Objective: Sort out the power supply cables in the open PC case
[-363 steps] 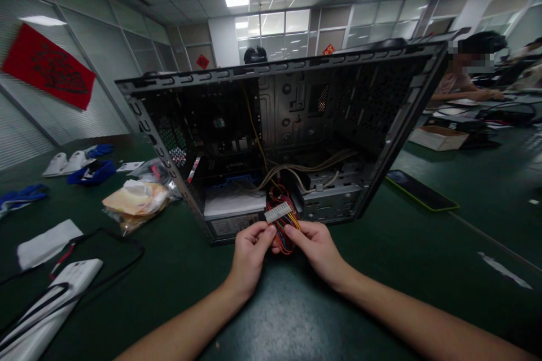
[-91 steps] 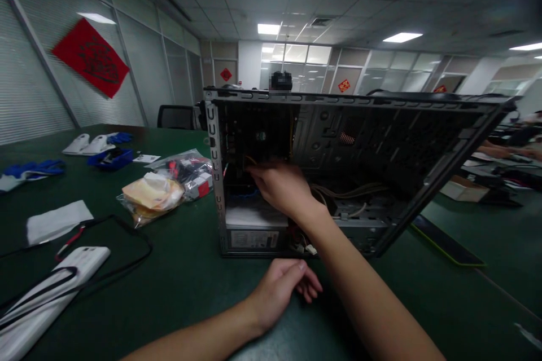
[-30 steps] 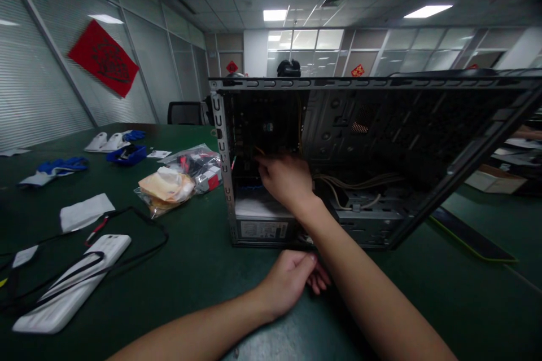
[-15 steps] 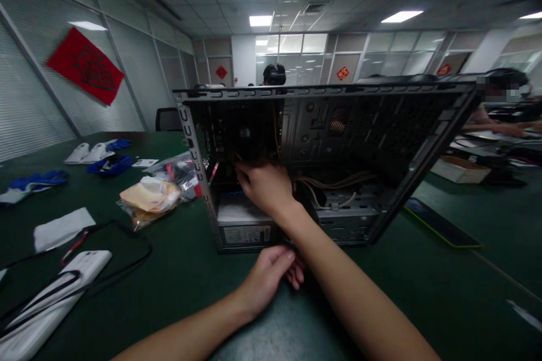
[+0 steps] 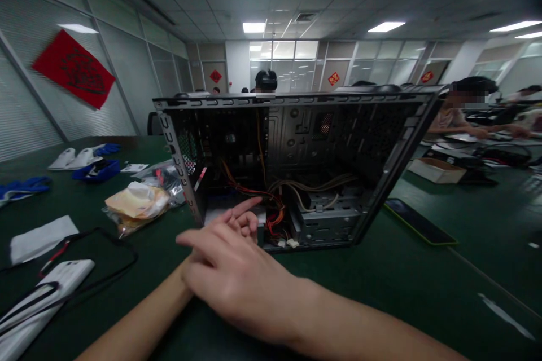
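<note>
An open black computer case (image 5: 296,100) stands on the green table (image 5: 402,282), its open side facing me. Red, orange and yellow cables (image 5: 271,203) hang loose inside near the bottom, beside a grey drive cage (image 5: 326,220). My right hand (image 5: 228,276) hovers in front of the case, fingers stretched to the left, holding nothing. It lies across my left hand (image 5: 241,219), which is partly hidden under it. The left hand's fingers are extended toward the case's lower front edge, and it too is empty.
Left of the case lie a plastic bag of parts (image 5: 135,203), a white cloth (image 5: 40,237), a white device (image 5: 42,299) with a black cable (image 5: 105,237), and blue gloves (image 5: 25,186). A flat tablet (image 5: 419,220) and a cardboard box (image 5: 436,169) lie to the right. Other people sit at the far right.
My right hand has come out of the case and now crosses over my left hand in front of it. The coloured cables inside the case are now uncovered.
</note>
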